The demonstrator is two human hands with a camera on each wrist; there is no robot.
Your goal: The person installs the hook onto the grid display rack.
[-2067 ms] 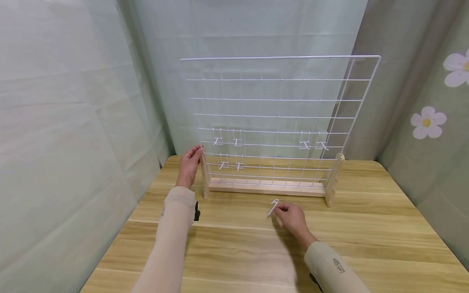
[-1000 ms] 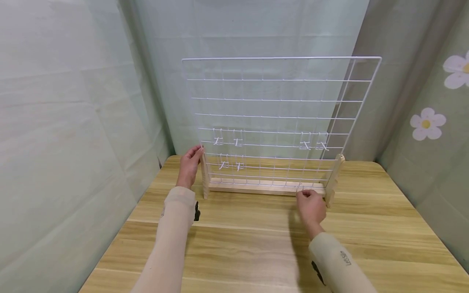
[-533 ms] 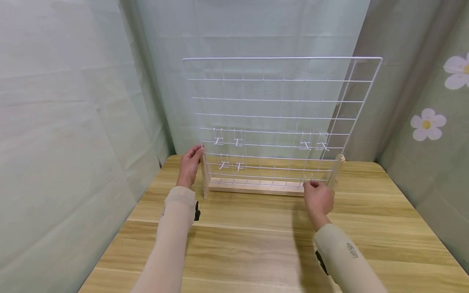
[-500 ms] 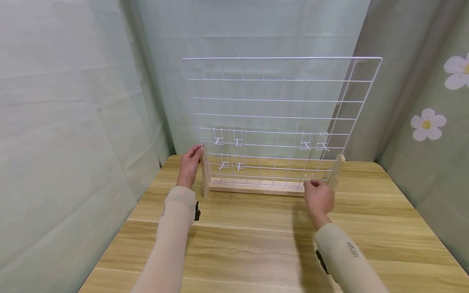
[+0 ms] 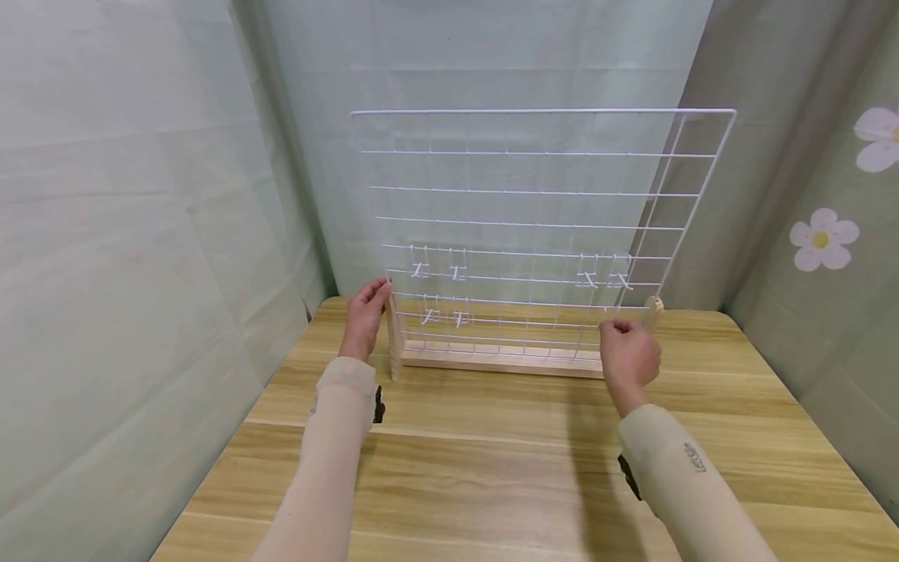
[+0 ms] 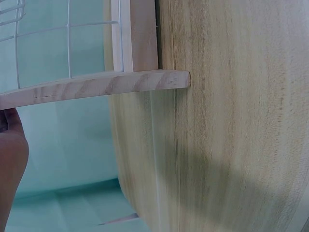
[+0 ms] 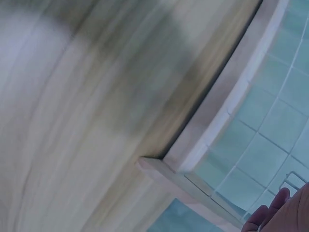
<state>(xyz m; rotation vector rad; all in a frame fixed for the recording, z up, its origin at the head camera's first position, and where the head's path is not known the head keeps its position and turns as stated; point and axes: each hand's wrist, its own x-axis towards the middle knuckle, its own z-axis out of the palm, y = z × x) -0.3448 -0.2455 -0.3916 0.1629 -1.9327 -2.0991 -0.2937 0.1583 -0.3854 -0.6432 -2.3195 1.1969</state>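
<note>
A white wire grid [image 5: 544, 112] stands upright in a pale wooden stand [image 5: 492, 360] on the table. Several white wire hooks hang on its lower rows, among them a left one [image 5: 419, 271] and a right one [image 5: 588, 279]. My left hand [image 5: 363, 316] grips the top of the stand's left post with thumb and fingers. Near the right post, my right hand [image 5: 630, 353] pinches another white wire hook [image 7: 291, 173] in front of the grid's lower right. Fingers mostly hide this hook in the head view, and I cannot tell whether it touches the grid.
The wood-grain table [image 5: 463, 476] reaches forward past the stand. Pale green cloth [image 5: 140, 234] surrounds it on the left, back and right, with white flowers printed on the right side [image 5: 823, 240].
My right hand has carried its hook from above the table in front of the stand, rightward and up to the grid's lower right. My left hand has stayed on the left post.
</note>
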